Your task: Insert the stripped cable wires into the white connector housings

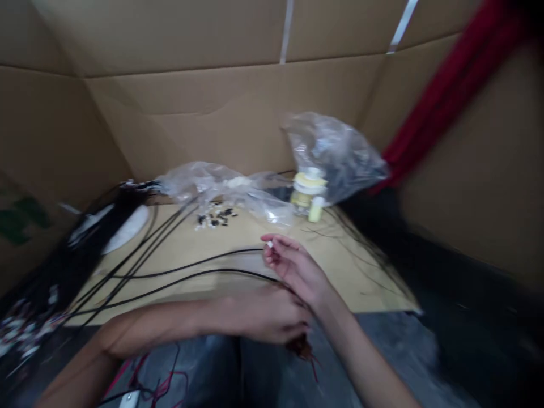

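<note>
My right hand (pixel 293 265) hovers over a cardboard work surface (pixel 221 263), its fingers curled and pinching a small white piece (pixel 270 244) at the fingertips. My left hand (pixel 263 314) lies lower, crossing under the right wrist, fingers closed around a bundle of thin dark and red wires (pixel 304 348). Long black cables (pixel 187 272) run across the cardboard from the left toward my hands. A small heap of black and white connector parts (pixel 215 218) lies farther back on the surface.
Crumpled clear plastic bags (pixel 331 150) and a yellow-white roll (pixel 309 190) sit at the back. A mass of black cables with white ends (pixel 51 272) piles at the left. Cardboard walls (pixel 191 107) enclose the space; a red strip (pixel 450 85) hangs at right.
</note>
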{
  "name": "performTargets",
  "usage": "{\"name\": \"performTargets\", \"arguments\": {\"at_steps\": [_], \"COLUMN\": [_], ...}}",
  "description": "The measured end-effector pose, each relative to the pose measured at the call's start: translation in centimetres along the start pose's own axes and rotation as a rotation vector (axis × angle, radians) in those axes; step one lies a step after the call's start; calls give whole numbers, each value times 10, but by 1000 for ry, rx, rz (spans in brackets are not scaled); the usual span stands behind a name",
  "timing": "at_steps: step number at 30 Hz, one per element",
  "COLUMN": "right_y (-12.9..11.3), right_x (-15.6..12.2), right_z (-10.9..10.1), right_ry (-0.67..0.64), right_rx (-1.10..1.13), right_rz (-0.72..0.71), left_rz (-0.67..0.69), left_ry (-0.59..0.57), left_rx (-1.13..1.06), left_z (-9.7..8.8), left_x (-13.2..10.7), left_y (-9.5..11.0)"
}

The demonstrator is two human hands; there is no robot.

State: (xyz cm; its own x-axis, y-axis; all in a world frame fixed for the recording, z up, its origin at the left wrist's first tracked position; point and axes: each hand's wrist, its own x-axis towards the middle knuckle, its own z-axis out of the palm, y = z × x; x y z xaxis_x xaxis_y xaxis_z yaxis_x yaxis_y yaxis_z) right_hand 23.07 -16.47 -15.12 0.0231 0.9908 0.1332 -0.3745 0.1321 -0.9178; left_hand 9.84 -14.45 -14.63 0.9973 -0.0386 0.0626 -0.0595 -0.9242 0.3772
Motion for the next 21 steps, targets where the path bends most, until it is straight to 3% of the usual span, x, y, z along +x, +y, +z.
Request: {"name": "performTargets", "arguments": {"at_steps": [5, 9, 13, 21], "right_y": [-14, -24, -22, 18], "right_x": [-56, -71, -80, -87], "right_z": [2, 1, -13, -63], "right_ry": [120, 144, 217, 652], "right_rx": [211, 310, 301, 81], "right_rz": [-66, -99, -118, -160], "left_rz": [35, -22, -86, -16], "left_ry": [289, 445, 416, 269], "left_rx": [82, 146, 162, 25], "left_z": [35, 39, 33, 32], "left_x": [4, -2, -2, 0], "left_y": [-29, -56, -67, -53]}}
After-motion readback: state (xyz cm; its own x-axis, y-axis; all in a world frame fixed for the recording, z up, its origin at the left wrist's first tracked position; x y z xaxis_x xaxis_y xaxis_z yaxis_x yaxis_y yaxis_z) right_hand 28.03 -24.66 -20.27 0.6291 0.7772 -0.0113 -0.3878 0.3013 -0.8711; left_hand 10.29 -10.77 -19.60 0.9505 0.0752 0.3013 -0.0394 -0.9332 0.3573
